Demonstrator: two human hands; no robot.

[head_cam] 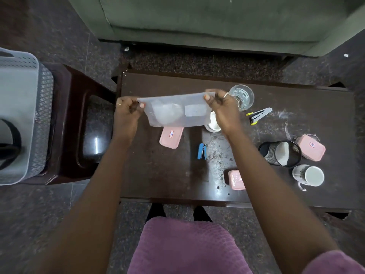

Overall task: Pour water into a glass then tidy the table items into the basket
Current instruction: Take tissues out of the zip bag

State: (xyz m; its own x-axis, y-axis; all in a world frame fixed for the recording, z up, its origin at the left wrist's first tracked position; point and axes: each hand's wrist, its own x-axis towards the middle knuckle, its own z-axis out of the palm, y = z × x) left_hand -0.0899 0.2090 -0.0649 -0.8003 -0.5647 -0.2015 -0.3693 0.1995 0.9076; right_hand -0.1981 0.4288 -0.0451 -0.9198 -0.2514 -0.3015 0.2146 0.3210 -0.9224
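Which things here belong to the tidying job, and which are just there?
Job: translucent pouch, pinched by left hand and right hand; water glass; grey basket; three pink boxes; blue stapler; grey stapler; mesh pen holder; mug.
Just there: green sofa; dark stool.

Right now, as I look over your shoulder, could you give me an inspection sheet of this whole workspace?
Surface: dark wooden table, scuffed with pale marks.
Job's things: glass near the far edge, apparently holding water; translucent pouch held up over the table; grey basket on a stool to the left.
Clutter: pink boxes, blue stapler, yellow-grey tool, mesh pen holder, white mug, white cup partly hidden behind the pouch.
Hands: left hand and right hand each pinch a top corner of the pouch.
Cables: nothing seen.
Surroundings: green sofa beyond the table, speckled stone floor.
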